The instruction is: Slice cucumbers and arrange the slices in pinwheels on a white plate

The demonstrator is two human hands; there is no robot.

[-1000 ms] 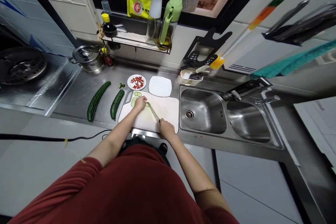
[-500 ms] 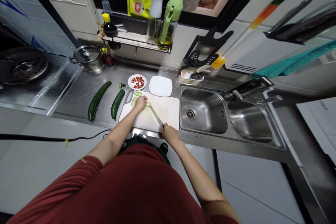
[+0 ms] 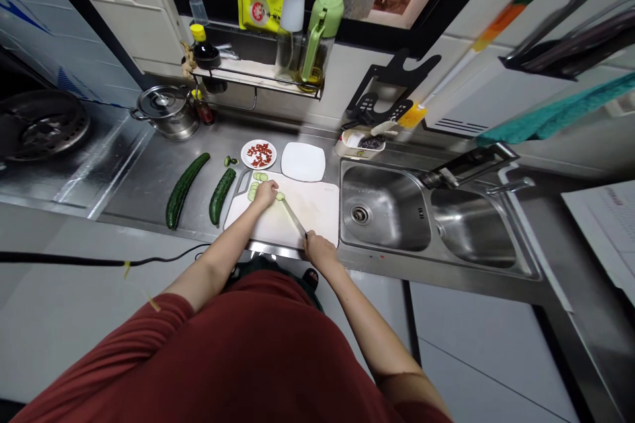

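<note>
My right hand grips the handle of a kitchen knife, whose blade slants across the white cutting board. By the blade's tip lies a pale green cucumber slice. Just left of it, my left hand rests curled on the board; whatever its fingers cover is hidden. Several cucumber slices sit at the board's left, some beside my left hand. A whole cucumber and a shorter cucumber piece lie on the counter left of the board.
Behind the board stand a plate of chopped red pieces and a white square plate. Small green cucumber ends lie nearby. At the right is a double sink; a lidded pot stands at the back left.
The knife and my right hand have shifted very slightly left, and the slice at the blade's tip appears a little different in angle. My left hand stays in place.
</note>
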